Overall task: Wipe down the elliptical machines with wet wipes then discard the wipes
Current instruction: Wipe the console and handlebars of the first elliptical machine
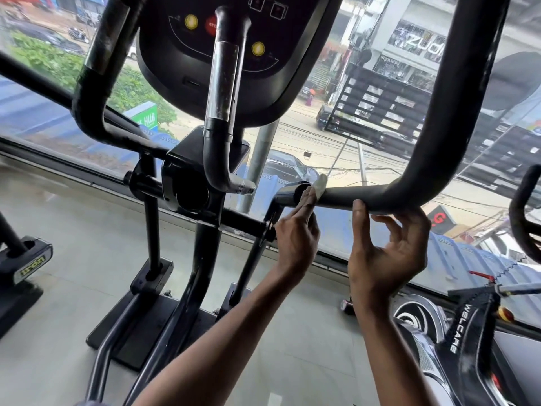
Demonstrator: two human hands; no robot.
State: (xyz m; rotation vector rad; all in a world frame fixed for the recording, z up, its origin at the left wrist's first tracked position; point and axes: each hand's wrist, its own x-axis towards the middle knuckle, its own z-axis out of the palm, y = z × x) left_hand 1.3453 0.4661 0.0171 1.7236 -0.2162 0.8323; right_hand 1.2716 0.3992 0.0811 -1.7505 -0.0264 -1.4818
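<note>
While the elliptical machine (187,183) filled the view before the window (322,127), its right-side handlebar (409,183) swept down and ran level toward a black joint (288,194). The right hand (389,247) hooked that bar from below, thumb and curled fingertips clasping it to steady it. The left hand (295,230) reached up with fingers straight, pressing the wet wipe (320,184) against the bar just beside the joint. Whether its thumb also nipped the wipe could not be told. To do this pass well, the wipe probably needed wrapping round the tube and drawing along its length toward the steadying hand. That hand would then have to shift so the patch beneath it got cleaned too.
</note>
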